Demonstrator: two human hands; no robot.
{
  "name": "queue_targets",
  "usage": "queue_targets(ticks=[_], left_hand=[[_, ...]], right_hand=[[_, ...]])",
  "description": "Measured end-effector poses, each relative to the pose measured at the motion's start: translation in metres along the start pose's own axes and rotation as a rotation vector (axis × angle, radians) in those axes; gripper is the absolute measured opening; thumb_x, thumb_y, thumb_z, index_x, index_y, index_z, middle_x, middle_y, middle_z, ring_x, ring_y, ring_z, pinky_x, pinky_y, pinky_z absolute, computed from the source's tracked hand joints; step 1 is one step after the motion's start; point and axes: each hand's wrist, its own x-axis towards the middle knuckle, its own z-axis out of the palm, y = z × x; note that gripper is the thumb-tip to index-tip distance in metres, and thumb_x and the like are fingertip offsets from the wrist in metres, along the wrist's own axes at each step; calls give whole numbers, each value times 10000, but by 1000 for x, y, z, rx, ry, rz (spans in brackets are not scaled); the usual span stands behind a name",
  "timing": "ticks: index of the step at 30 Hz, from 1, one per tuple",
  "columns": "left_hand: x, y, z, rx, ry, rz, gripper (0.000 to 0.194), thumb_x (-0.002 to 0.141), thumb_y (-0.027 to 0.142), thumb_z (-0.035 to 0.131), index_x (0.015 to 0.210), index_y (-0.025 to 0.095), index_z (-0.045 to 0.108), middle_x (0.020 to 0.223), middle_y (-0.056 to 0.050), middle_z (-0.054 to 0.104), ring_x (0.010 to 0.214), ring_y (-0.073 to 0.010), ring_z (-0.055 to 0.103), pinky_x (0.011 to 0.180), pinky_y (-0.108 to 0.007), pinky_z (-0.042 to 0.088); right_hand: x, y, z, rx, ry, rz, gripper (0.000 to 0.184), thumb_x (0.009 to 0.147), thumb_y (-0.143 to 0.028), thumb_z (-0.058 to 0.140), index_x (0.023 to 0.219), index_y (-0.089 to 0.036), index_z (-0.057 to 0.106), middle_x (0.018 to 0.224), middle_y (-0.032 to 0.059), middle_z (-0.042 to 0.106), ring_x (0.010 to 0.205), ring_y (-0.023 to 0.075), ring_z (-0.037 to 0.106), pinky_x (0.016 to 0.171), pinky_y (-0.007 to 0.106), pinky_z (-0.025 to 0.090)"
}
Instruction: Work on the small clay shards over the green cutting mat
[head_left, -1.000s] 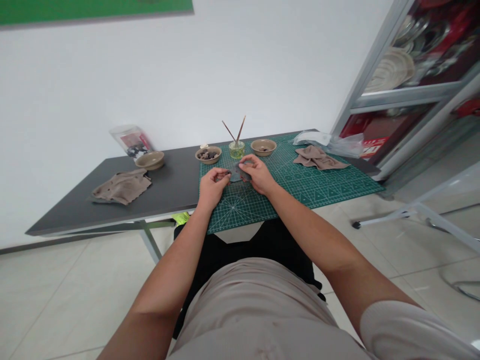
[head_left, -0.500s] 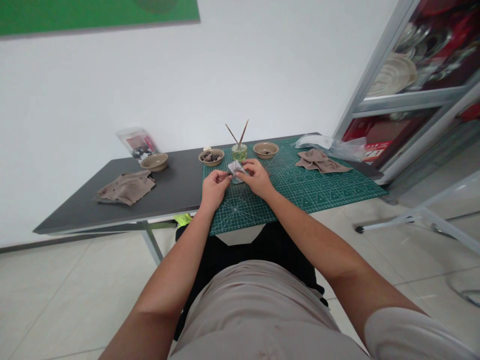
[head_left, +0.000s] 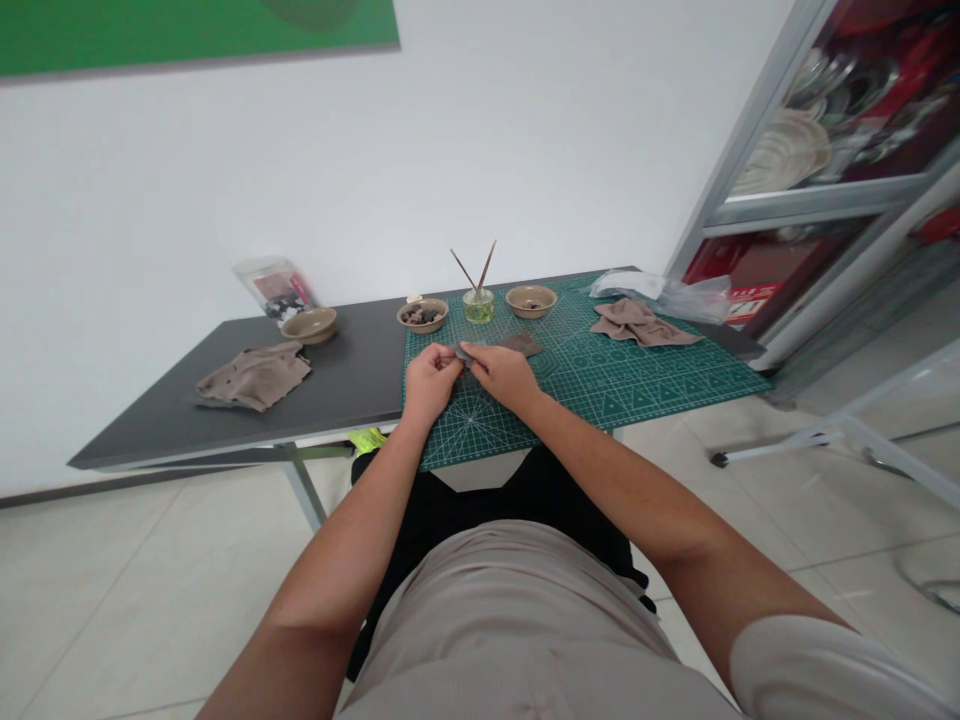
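The left hand (head_left: 431, 380) and right hand (head_left: 501, 378) are working close together above a green cutting mat (head_left: 637, 400), with the fingertips (head_left: 454, 352) of both converging on a small grey piece (head_left: 465, 353). The fingers appear pinched on it, though the exact grip is too small to confirm. A flat dark piece (head_left: 521, 345) is lying on the mat just beside the right hand. Keeping both wrists low is advisable for steady control. 1 shallow ceramic bowl (head_left: 422, 315) is holding dark chunks (head_left: 420, 316), a second bowl (head_left: 531, 300) is holding dark residue (head_left: 531, 302), and a third bowl (head_left: 309, 325) is hiding its contents. A glass jar (head_left: 478, 306) is holding greenish liquid (head_left: 478, 310) and 2 thin sticks (head_left: 472, 268).
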Motion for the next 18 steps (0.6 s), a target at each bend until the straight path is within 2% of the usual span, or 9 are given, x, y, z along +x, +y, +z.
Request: queue_targets(ticks=[4,8,11,14,18], left_hand=[[0,0,1,-52,3,-25,125,743,293,681,757,191,610,596,34,636,546,-127,589,558,-245,454],[0,0,1,9,6,9,93,736,234,660,699,190,587,568,47,603,523,-105,555,542,-225,435],[0,-3,1,33,10,29,103,713,201,662,669,188,570,574,52,594,532,-97,551,548,-215,431],[1,-5,1,-27,-28,0,87,723,222,661,711,192,581,591,47,621,567,-115,602,570,-225,458],[1,-6,2,-118,-23,-31,120,733,274,676,775,192,600,618,31,654,584,-134,635,588,-247,489]], right_hand=[[-1,-2,0,-41,-1,36,392,915,-161,494,1283,-175,630,1229,104,683,1094,244,665,966,383,506],[-2,-2,1,-13,16,-47,435,914,-132,477,1328,-201,590,1358,68,598,1194,214,614,1024,364,480],[-3,-2,2,0,3,-91,419,914,-147,486,1314,-203,601,1382,59,577,1232,209,588,1061,369,457],[-3,-1,3,1,7,-58,410,920,-156,489,1308,-221,604,1349,52,608,1221,205,597,1046,359,468],[-4,0,5,-14,15,20,402,932,-180,487,1318,-186,596,1297,98,642,1149,231,643,979,358,508]])
